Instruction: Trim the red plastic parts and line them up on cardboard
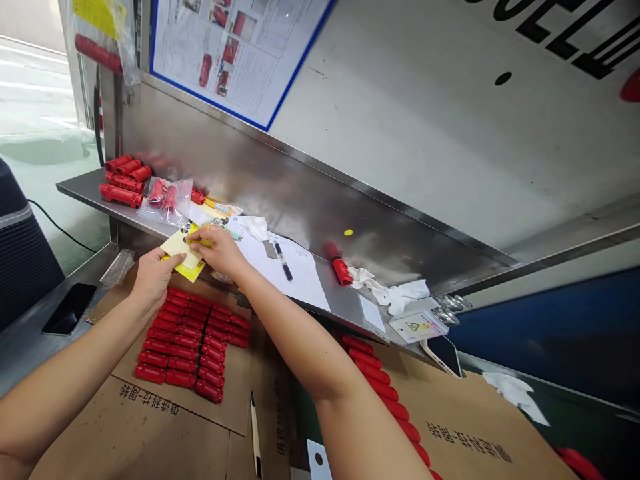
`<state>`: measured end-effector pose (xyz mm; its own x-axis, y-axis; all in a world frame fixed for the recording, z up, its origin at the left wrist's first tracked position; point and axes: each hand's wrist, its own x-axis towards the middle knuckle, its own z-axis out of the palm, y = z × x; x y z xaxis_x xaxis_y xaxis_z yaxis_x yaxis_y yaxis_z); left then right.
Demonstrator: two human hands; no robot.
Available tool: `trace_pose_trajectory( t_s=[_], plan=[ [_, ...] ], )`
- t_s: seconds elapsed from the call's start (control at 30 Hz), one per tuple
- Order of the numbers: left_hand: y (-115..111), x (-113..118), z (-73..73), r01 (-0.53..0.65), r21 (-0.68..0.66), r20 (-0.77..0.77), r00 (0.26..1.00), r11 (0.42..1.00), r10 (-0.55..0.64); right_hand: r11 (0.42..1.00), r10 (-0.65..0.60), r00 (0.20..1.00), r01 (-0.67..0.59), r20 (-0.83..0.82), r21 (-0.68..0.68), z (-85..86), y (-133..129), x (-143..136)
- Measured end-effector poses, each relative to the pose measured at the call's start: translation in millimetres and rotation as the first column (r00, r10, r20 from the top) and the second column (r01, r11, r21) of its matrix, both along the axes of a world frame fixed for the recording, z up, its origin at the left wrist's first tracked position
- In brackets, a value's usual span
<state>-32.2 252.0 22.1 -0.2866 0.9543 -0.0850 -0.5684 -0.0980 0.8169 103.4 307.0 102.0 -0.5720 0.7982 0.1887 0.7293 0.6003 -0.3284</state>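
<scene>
Stainless steel shelf (350,293) against a metal back panel; blue-framed instruction sheet (240,47) above, print too small to read. Left hand (150,277) and right hand (217,250) both pinching yellow label sheets (181,257) at shelf edge. Red plastic cylinders (187,343) rowed on printed cardboard (165,407) below.

Poster (235,53) cut by top edge (print too small); yellow sheets (183,257) partly under hands.

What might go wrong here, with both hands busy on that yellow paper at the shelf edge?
The yellow sheets overhang the steel shelf; if the left hand or right hand slips, they may drop onto the rows of red parts. A forearm might also nudge the marker pen off.
</scene>
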Motion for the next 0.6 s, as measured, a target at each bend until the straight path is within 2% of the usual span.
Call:
trace_pose_trajectory(
  t_s=[0.13,0.4,0.6],
  plan=[
    [-5,3,1.0,-0.032,0.017,0.031,0.999,0.999,0.032,1.000,-0.025,1.000,0.025,0.010,0.005,0.4,2,-2],
    [-1,5,6.3,-0.034,0.041,0.035,0.999,0.999,0.032,0.999,-0.052,0.998,0.053,0.040,-0.014,11.6,8,-6],
    [3,5,3.3,-0.055,0.053,0.001,0.998,0.997,0.055,0.991,-0.128,0.992,0.128,0.009,-0.025,9.0,7,-11]
  ],
)
